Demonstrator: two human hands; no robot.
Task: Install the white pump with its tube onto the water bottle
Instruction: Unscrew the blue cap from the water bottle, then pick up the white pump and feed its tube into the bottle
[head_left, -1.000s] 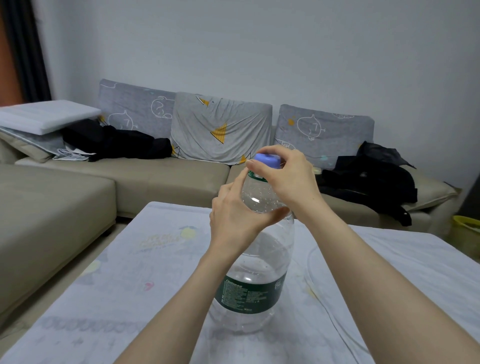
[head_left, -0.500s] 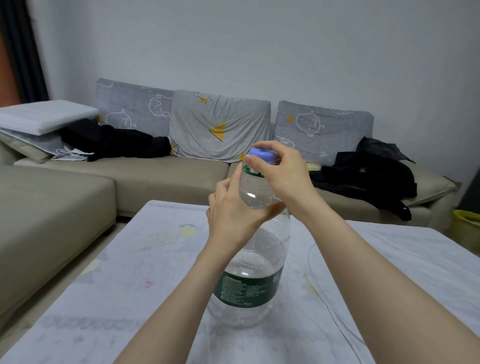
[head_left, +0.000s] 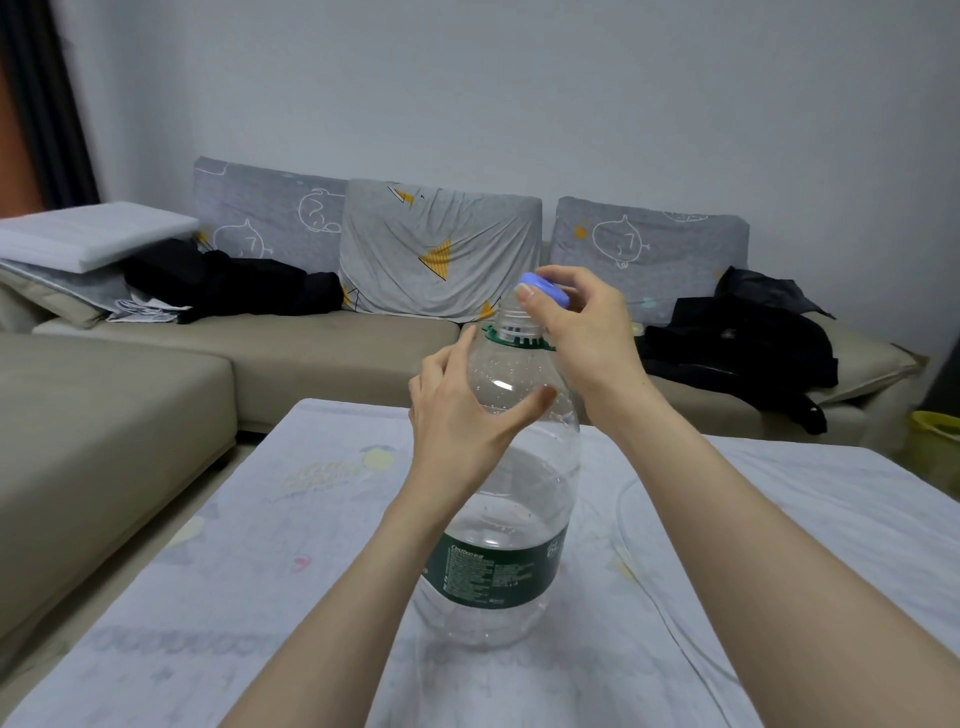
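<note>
A large clear water bottle (head_left: 519, 499) with a dark green label stands upright on the table (head_left: 270, 545). My left hand (head_left: 462, 415) wraps around its shoulder. My right hand (head_left: 582, 322) pinches the blue cap (head_left: 543, 287), which is tilted and lifted just off the threaded neck (head_left: 511, 317). A green ring sits below the threads. A thin clear tube (head_left: 621, 499) lies curved on the table to the right of the bottle. No white pump shows in the head view.
The table wears a pale printed cloth. Behind it runs a beige corner sofa (head_left: 156, 374) with grey cushions, black clothes (head_left: 737, 343) on the right and left, and a white foam slab (head_left: 88, 234). A yellow bin (head_left: 935, 436) sits far right.
My right hand has lifted the blue cap off the neck and tilted it; the bare threads now show. My left hand has loosened slightly on the bottle's shoulder.
</note>
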